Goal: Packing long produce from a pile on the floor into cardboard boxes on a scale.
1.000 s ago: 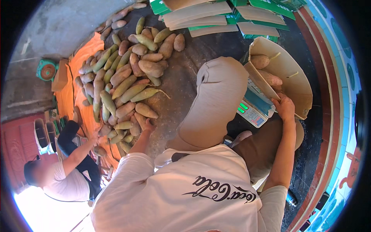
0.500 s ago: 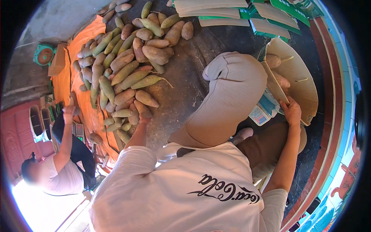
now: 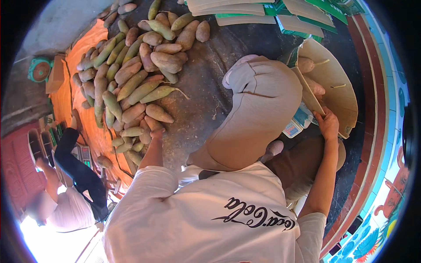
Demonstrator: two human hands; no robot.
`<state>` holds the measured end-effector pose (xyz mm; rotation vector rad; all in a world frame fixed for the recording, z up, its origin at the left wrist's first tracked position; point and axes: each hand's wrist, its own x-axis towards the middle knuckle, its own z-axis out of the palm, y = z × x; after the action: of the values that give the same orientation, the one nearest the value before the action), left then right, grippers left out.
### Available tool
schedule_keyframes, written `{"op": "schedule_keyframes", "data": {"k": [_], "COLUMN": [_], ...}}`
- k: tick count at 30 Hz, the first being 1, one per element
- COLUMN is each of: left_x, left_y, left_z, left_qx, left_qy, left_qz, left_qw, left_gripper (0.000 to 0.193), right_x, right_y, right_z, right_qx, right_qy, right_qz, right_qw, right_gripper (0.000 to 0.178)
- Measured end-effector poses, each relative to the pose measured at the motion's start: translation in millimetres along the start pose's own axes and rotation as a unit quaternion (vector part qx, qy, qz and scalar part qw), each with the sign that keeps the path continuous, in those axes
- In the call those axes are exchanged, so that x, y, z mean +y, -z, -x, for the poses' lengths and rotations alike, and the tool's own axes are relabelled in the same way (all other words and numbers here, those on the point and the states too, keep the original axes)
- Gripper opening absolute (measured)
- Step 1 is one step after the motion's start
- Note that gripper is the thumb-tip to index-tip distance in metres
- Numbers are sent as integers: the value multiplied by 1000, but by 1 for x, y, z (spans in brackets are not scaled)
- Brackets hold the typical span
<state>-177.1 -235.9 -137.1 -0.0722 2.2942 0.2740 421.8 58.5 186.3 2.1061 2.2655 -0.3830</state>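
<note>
A large heap of long green and brownish-pink radishes [image 3: 131, 83] lies to the left. At the heap's near right edge, my left hand [image 3: 157, 133] is closed round the near end of a brownish radish [image 3: 153, 123], its fingers partly hidden. On the right, my right hand [image 3: 329, 124] grips the near edge of an open cardboard box [image 3: 340, 103]. Inside the box are pinkish radishes [image 3: 315, 87], some with thin stems. Partly under the box, beside my bent leg, is a scale with a keypad [image 3: 292, 129].
Flattened green and brown cartons [image 3: 258, 19] lie at the far side. An orange sheet [image 3: 72, 94] runs under the heap's left side. A co-worker [image 3: 66, 206] sits at the lower left by another scale [image 3: 84, 154]. A green fan [image 3: 40, 70] stands by the wall.
The view has shifted slightly, moving the heap left in the picture. My hands keep their places at radish and box. The co-worker's raised arm has come down and another reaches toward the boxes.
</note>
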Motion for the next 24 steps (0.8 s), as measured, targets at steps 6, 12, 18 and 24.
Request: {"op": "schedule_keyframes", "data": {"k": [6,12,18,24], "left_x": [12,-5,-6,33], "left_y": [41,33,14,-1], "left_z": [52,36,17,60], "left_qx": [-57,0,11,-80], "left_qy": [177,227,222,248], "left_qz": [245,292,384,339], "left_qw": [951,929,896,904], "left_gripper": [74,70,69,64], "right_x": [-9,-16,-15,-13], "right_y": [-10,0,-1,-3], "right_z": [-6,-6,-8,-6], "right_qx": [19,-13,4,10], "right_qy": [33,5,20,14], "right_qz": [-19,-10,-17,-13], "right_qw": [999,1000,1000,1000], "right_gripper": [23,23,22,22]}}
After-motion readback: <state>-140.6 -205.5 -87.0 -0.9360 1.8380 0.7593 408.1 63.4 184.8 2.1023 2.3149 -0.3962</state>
